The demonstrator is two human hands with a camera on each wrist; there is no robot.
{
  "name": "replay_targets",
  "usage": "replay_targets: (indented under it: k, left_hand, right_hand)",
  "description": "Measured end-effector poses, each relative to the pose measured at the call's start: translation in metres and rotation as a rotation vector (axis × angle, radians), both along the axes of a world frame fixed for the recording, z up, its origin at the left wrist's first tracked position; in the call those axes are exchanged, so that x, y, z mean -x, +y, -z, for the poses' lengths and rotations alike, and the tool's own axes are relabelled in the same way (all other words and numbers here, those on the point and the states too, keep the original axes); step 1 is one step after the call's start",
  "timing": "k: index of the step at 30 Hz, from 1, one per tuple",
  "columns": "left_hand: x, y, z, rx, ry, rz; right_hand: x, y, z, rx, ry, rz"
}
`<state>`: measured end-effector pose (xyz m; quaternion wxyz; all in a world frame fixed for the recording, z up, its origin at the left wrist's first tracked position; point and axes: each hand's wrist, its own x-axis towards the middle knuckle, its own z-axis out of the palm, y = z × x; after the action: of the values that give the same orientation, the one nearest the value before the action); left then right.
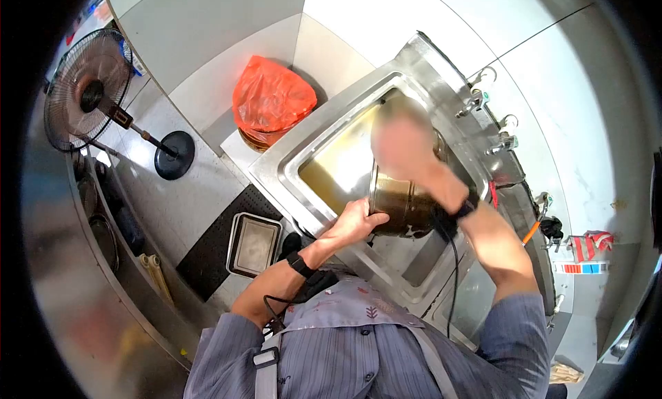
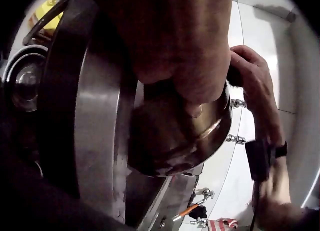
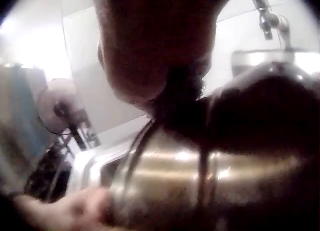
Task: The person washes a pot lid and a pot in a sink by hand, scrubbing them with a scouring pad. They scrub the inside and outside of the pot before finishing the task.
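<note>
A brownish metal pot (image 1: 400,200) lies tilted in the steel sink (image 1: 279,166). At its near left rim my left hand (image 1: 350,224) grips the edge, thumb on the outer wall; the left wrist view has this hand (image 2: 180,55) over the pot (image 2: 167,136). My right hand (image 1: 407,147), blurred in the head view, is on the pot's upper side. In the right wrist view that hand (image 3: 150,50) holds a dark, rough pad (image 3: 182,90) against the metal wall (image 3: 170,178). The pad's full shape is hidden.
Yellowish liquid (image 1: 327,175) stands in the sink's left part. Taps (image 1: 472,104) line the wall side. A red plastic bag (image 1: 272,96) sits beyond the sink, a tray (image 1: 255,244) lies on the floor, and a fan (image 1: 89,92) stands at far left.
</note>
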<state>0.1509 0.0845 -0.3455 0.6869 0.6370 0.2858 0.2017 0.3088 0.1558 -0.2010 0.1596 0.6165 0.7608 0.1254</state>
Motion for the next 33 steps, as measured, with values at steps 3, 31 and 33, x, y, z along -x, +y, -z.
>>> replay_targets:
  k: [3,31,33]
  left_hand:
    - [0.001,-0.001,-0.003,-0.02,-0.003,0.007]
    - [0.004,-0.001,-0.014,0.031,-0.048,-0.057]
    - [0.006,0.001,-0.023,0.019,0.005,-0.044]
  right_hand:
    - [-0.051,0.059,0.018,0.071,0.294,0.102]
    - [-0.054,-0.016,0.022,-0.186,0.241,-0.239]
    - [-0.058,-0.018,0.028,-0.329,0.538,-0.158]
